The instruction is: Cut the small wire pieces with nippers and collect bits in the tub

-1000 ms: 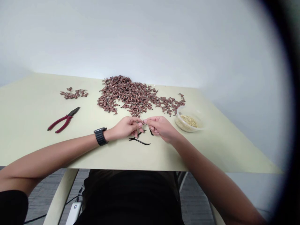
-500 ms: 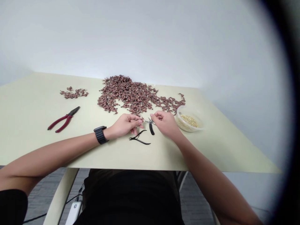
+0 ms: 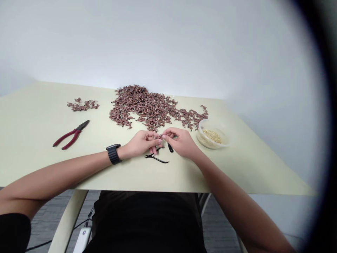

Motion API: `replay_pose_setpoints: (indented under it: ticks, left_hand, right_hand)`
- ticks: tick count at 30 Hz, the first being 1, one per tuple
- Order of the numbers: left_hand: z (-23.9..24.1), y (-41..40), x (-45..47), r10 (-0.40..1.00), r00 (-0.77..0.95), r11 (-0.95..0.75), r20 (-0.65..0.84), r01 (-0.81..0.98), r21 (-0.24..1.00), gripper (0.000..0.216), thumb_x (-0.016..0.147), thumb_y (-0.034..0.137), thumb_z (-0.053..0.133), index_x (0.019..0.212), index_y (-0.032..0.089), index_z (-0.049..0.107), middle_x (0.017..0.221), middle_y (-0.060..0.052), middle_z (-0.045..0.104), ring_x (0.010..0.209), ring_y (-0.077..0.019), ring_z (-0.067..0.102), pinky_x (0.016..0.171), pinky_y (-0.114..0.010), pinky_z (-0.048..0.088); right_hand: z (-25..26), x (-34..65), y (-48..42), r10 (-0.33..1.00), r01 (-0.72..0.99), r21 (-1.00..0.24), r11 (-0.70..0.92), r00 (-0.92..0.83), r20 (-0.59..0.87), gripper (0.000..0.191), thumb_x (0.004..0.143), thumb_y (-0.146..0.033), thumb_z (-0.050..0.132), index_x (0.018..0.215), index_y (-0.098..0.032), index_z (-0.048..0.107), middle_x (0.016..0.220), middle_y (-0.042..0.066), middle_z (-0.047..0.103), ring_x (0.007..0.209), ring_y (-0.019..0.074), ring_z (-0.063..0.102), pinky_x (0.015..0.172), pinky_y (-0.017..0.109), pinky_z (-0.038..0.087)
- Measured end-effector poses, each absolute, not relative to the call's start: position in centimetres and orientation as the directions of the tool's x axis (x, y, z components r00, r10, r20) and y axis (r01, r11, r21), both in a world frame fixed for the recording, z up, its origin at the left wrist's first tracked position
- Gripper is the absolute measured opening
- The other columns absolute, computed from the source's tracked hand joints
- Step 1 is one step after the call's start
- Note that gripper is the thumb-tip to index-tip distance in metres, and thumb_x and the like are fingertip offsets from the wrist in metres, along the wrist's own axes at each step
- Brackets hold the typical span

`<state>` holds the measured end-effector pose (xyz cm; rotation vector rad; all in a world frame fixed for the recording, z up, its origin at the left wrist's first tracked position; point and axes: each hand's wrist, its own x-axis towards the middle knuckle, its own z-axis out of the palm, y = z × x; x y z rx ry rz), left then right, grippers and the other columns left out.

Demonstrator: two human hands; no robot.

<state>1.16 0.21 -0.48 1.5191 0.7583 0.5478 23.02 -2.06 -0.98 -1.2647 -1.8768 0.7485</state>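
A small reddish-brown piece (image 3: pixel 160 136), too tiny to make out in detail, is pinched between the thumb and fingers of my left hand (image 3: pixel 144 142). From the other side, the fingertips of my right hand (image 3: pixel 180 141) close on the same piece. Under my right hand the black handle of a small tool (image 3: pixel 171 148) shows; its metal end is hidden. Just below my left fingers, black nippers (image 3: pixel 156 159) lie on the table with their handles spread. Behind both hands spreads a large pile of similar reddish-brown pieces (image 3: pixel 144 105).
Red-handled pliers (image 3: pixel 72 135) lie at the left. Beyond them is a smaller group of brown pieces (image 3: pixel 83 105). A clear round tub (image 3: pixel 205 141) with yellowish bits (image 3: pixel 212 135) stands right of my right hand. The table's front edge (image 3: pixel 147 190) runs close to my body.
My right hand has moved left, away from the metal end of the small tool, and its fingertips now meet my left fingers at the brown piece. The left hand stays nearly in place.
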Motion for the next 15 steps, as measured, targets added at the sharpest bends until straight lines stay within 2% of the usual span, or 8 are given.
replay_pose_setpoints:
  ticks: [4,7,12,15]
  left_hand:
    - [-0.66,0.21,1.26,0.704,0.702,0.075,-0.105,0.074,0.994,0.041,0.092,0.049,0.067,0.105,0.010,0.069,0.107,-0.016,0.075,0.072,-0.0140,0.074,0.067,-0.024,0.060]
    - [-0.61,0.16,1.30,0.682,0.721,0.140,-0.126,0.040,0.989,0.040,0.091,0.047,0.068,0.105,0.010,0.068,0.116,-0.018,0.072,0.076,-0.0159,0.075,0.070,-0.025,0.061]
    - [-0.40,0.17,1.27,0.652,0.748,0.192,-0.123,-0.006,0.981,0.039,0.094,0.047,0.065,0.105,0.009,0.066,0.118,-0.020,0.071,0.081,-0.0197,0.076,0.073,-0.028,0.062]
    - [-0.50,0.32,1.17,0.636,0.766,0.198,-0.095,-0.044,0.979,0.039,0.094,0.046,0.065,0.109,0.010,0.066,0.120,-0.020,0.070,0.089,-0.0210,0.076,0.081,-0.029,0.062]
  right_hand:
    - [-0.83,23.01,-2.10,0.922,0.537,-0.749,0.387,-0.244,0.301,0.013,0.095,-0.029,0.061,0.098,-0.021,0.071,0.086,0.002,0.068,0.076,0.0141,0.062,0.066,0.025,0.046]
    - [-0.59,23.11,-2.13,0.910,0.560,-0.717,0.416,-0.258,0.326,0.012,0.095,-0.026,0.061,0.099,-0.021,0.071,0.086,0.002,0.068,0.076,0.0141,0.060,0.067,0.026,0.045]
    - [-0.24,23.27,-2.20,0.888,0.578,-0.675,0.459,-0.283,0.362,0.011,0.096,-0.023,0.060,0.099,-0.020,0.070,0.087,0.003,0.066,0.076,0.0136,0.058,0.066,0.025,0.044]
    - [-0.18,23.28,-2.22,0.886,0.568,-0.681,0.463,-0.274,0.374,0.012,0.096,-0.023,0.059,0.100,-0.021,0.070,0.090,0.003,0.066,0.078,0.0138,0.059,0.063,0.025,0.044]
